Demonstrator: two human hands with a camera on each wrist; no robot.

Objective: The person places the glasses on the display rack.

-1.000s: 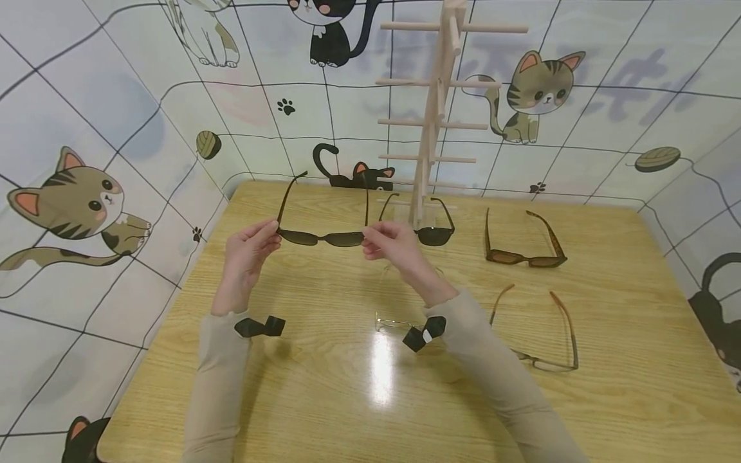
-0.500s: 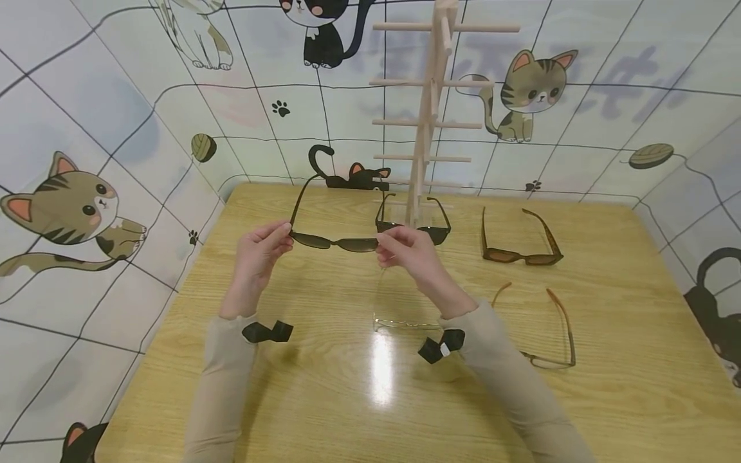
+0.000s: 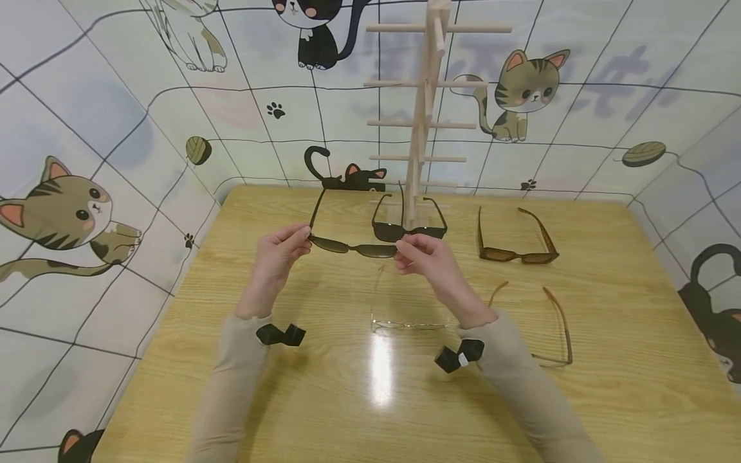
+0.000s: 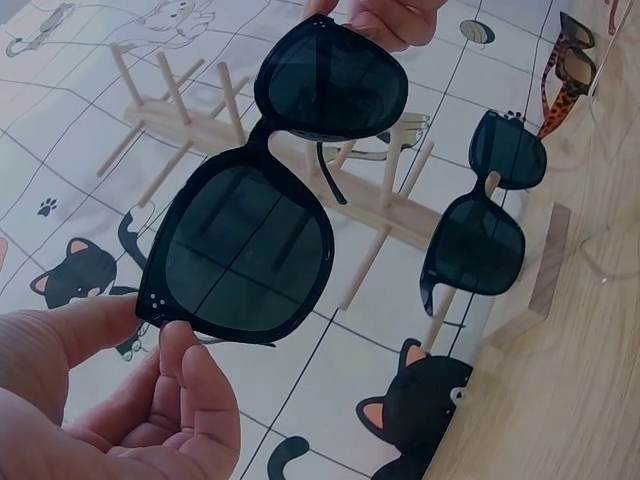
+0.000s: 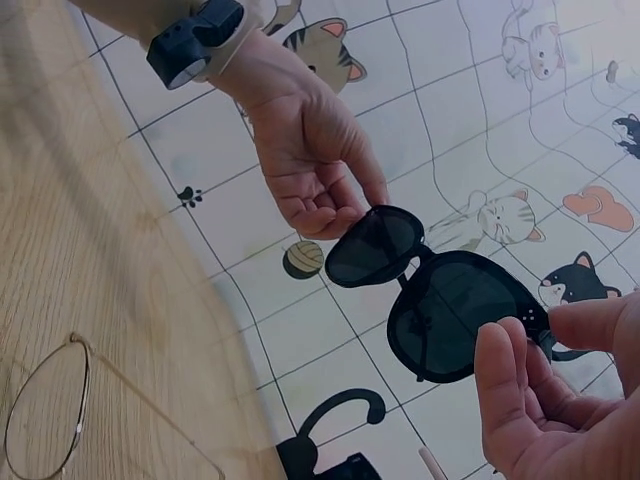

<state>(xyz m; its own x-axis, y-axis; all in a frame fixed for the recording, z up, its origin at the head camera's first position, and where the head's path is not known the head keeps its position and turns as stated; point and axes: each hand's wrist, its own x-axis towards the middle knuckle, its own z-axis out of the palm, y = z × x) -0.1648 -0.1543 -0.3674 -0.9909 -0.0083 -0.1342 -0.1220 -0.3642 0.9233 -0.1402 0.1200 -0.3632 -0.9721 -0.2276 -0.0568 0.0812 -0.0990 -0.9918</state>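
Note:
Both hands hold a pair of black sunglasses (image 3: 373, 251) with dark lenses, raised over the table with its temples unfolded and pointing away. The left hand (image 3: 278, 260) pinches the frame's left corner between thumb and fingers, as the left wrist view also shows at close range. At the opposite corner the right hand (image 3: 431, 270) pinches the frame by the hinge. Just behind the right hand, a second pair of black sunglasses (image 3: 434, 231) sits on the lowest part of a wooden display rack (image 3: 419, 128).
Thin metal-framed glasses (image 3: 410, 325) lie on the wooden table (image 3: 324, 399) between the forearms. To the right are tortoiseshell sunglasses (image 3: 518, 256) and glasses with brown temples (image 3: 558, 315), partly hidden by the right sleeve. Bare rack pegs (image 3: 469, 28) stick out sideways. Cat-print cloth surrounds the table.
The two hands have carried the sunglasses to the right and slightly nearer, keeping their pinch on both corners. The head view has shifted slightly.

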